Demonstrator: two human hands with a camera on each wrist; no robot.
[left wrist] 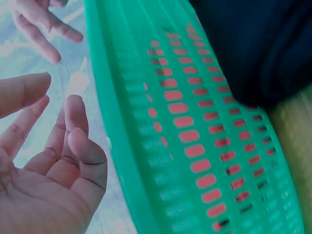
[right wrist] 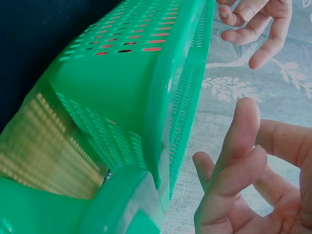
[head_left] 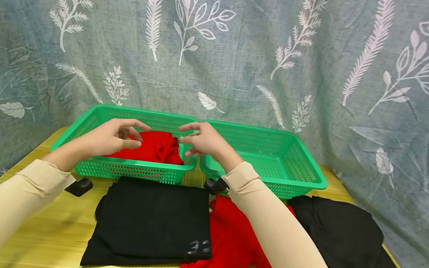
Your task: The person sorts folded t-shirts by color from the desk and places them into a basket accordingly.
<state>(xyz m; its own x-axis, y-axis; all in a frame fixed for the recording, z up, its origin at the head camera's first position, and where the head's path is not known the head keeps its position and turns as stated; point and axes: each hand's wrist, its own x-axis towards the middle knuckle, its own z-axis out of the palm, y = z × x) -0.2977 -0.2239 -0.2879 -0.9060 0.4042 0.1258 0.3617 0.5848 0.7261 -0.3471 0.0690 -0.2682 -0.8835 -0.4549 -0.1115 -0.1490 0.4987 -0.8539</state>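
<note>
Green plastic, slotted all round, made up the left basket (head_left: 127,170), the landmark for everything else on the yellow wooden desk (head_left: 51,239). A red garment (head_left: 157,146) lay bunched inside it, toward its right end. The left hand (head_left: 115,137) hovered over the basket's left half, fingers (left wrist: 73,141) loosely curled and apart, grasping nothing and just short of the red cloth. The right hand (head_left: 203,140) hung above the basket's right rim, fingers (right wrist: 239,141) likewise released and holding nothing; the wrist views showed both palms facing each other with a gap between them. In front of the basket lay a folded black garment (head_left: 153,221), its near right corner overlapping a second red garment (head_left: 232,242) spread on the desk. Right of the left basket, touching it, stood a second green basket (head_left: 276,161). Further right and in front of that one lay another black garment (head_left: 343,241).
</note>
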